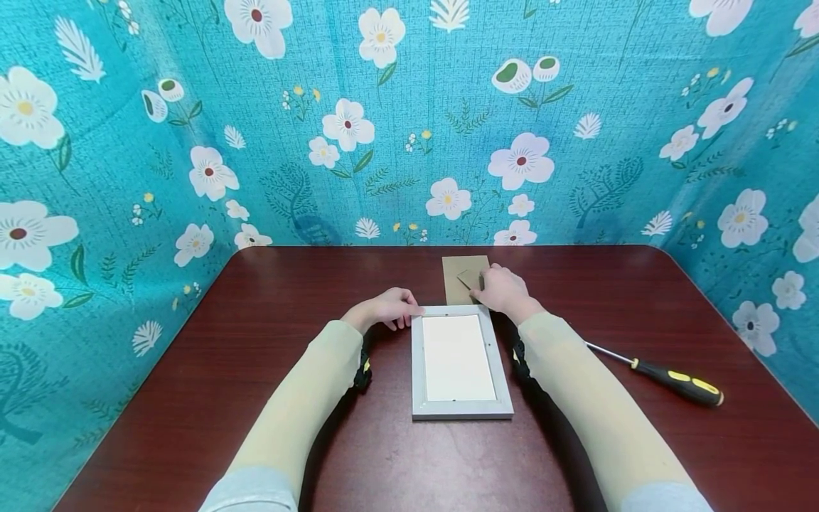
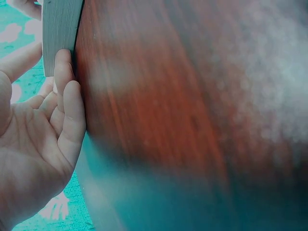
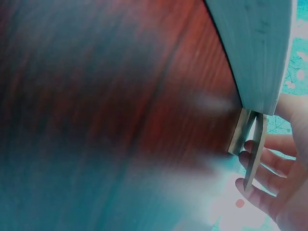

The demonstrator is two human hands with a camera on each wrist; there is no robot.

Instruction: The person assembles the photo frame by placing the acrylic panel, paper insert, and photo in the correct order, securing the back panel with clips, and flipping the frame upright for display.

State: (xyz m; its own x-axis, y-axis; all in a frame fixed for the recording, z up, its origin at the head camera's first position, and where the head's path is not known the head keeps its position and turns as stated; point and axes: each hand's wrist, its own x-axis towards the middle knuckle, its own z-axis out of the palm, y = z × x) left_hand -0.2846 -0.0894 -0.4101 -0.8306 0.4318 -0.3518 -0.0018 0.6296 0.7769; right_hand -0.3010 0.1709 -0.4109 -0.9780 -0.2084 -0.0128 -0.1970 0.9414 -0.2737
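from my seat i see the picture frame (image 1: 461,363) lying flat on the desk (image 1: 256,398) between both arms, nearest of all. my left hand (image 1: 386,308) rests loose fingertips on the frame's far left corner; a sideways nudge there could skew it. beyond, my right hand (image 1: 503,290) pinches the little stand flap on the backing board (image 1: 457,279), just past the frame's top edge; a hard pull might bend or tear that flap. the screwdriver (image 1: 665,375) lies well off right.
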